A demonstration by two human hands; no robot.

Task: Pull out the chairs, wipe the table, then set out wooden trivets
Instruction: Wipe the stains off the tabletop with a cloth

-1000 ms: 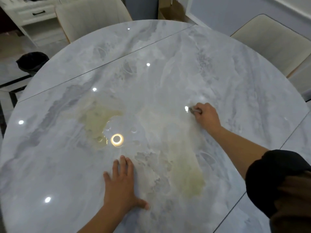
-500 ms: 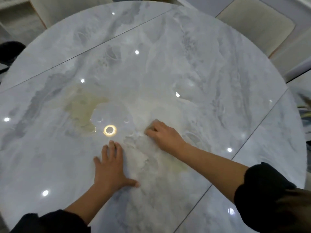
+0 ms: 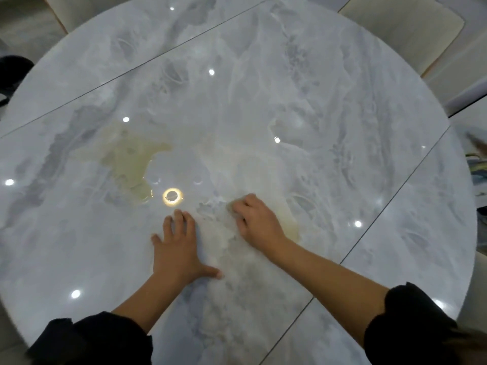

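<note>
while the left hand (image 3: pixel 181 248) lies flat and open on the marble counter (image 3: pixel 290 88), holding nothing, the right hand (image 3: pixel 257 219) is curled over a small wad, likely a cloth (image 3: pixel 232 206), mid-counter. soft, light; keep it bunched under the fingertips. glossy top looks slippery.

A dark round object (image 3: pixel 11 72) sits on the floor at far left; striped fabric (image 3: pixel 478 167) shows at right.
</note>
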